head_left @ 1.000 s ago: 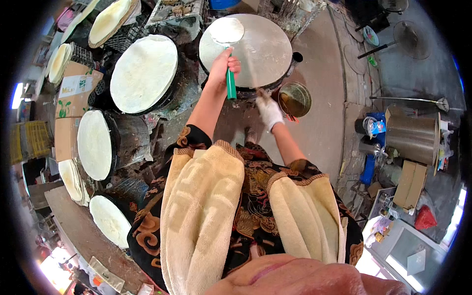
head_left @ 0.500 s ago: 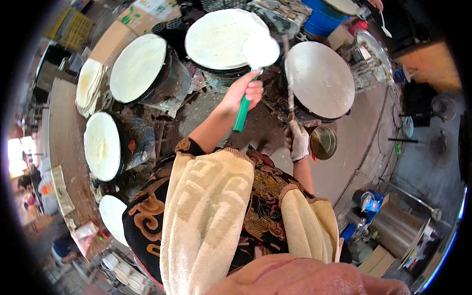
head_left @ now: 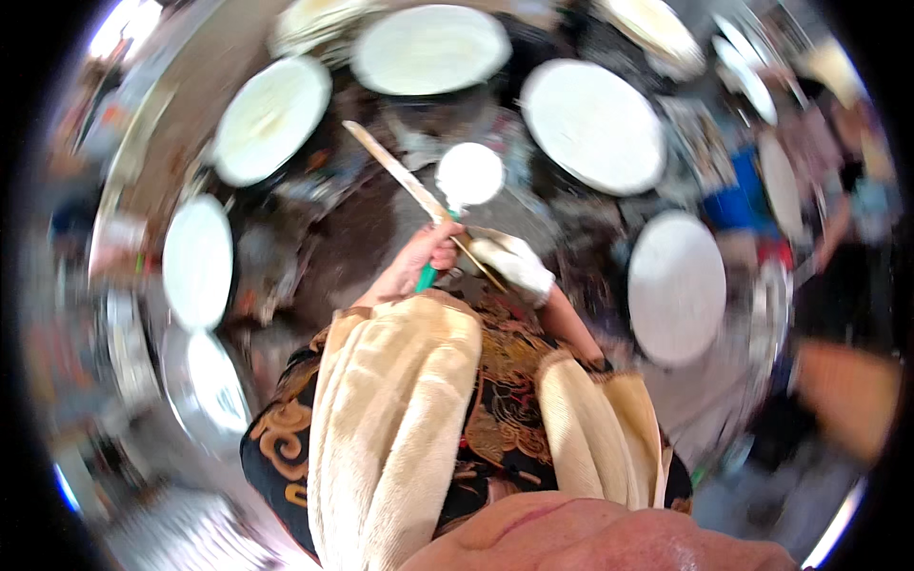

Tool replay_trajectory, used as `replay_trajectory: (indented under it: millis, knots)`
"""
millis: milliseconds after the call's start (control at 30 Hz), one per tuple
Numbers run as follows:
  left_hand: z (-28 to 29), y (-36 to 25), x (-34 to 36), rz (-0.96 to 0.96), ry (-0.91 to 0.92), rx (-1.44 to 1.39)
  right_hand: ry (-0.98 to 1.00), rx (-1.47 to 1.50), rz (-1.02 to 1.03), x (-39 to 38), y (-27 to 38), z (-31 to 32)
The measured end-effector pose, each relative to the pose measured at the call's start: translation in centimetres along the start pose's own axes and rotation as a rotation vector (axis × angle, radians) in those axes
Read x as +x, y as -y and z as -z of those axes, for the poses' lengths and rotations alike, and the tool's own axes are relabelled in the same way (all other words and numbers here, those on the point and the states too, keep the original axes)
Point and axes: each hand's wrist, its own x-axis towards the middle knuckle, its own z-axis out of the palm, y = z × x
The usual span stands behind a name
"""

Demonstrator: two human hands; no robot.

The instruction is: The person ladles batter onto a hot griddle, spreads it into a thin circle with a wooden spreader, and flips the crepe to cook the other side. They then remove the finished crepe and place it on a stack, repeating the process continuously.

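Observation:
My bare left hand (head_left: 433,252) grips the green handle (head_left: 427,276) of a round, white-coated tool (head_left: 469,171), whose head is raised above the hand. My right hand (head_left: 506,257), in a white glove, is closed on a long, flat wooden stick (head_left: 390,152) that runs diagonally past the green handle. The two hands are close together; whether the left fingers touch the stick I cannot tell. Large round griddle tops surround them: white-covered ones at front (head_left: 428,48), front right (head_left: 590,124), front left (head_left: 271,119) and left (head_left: 197,262), and a paler grey one (head_left: 676,290) at right.
Stacks of thin round sheets (head_left: 319,24) stand behind. A blue drum (head_left: 738,190) is at the right, near another person's blurred bare arm (head_left: 833,228). A curved brown board (head_left: 143,181) runs along the left. The surroundings are smeared by motion.
The view has swung right, shifting the griddles around me. The stick has tilted from upright to diagonal, its top to the left, and my two hands have moved closer together.

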Motion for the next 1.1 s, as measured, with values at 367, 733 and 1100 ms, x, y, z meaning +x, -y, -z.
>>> replay_trajectory:
  millis: [367, 733, 1100]
  knots:
    - [6.2, 0.4, -14.0, -0.424, -0.215, -0.626, 0.029, -0.232, -0.168, 13.4, 0.7, -5.7]
    - [17.1, -4.0, -22.5, -0.75, -0.49, -0.763, 0.234, -0.404, 0.023, 34.9, 6.3, -23.3]
    - [21.6, -12.3, -25.0, -0.831, -0.62, -0.956, -0.285, -0.638, 0.212, 60.0, 17.5, -19.6]
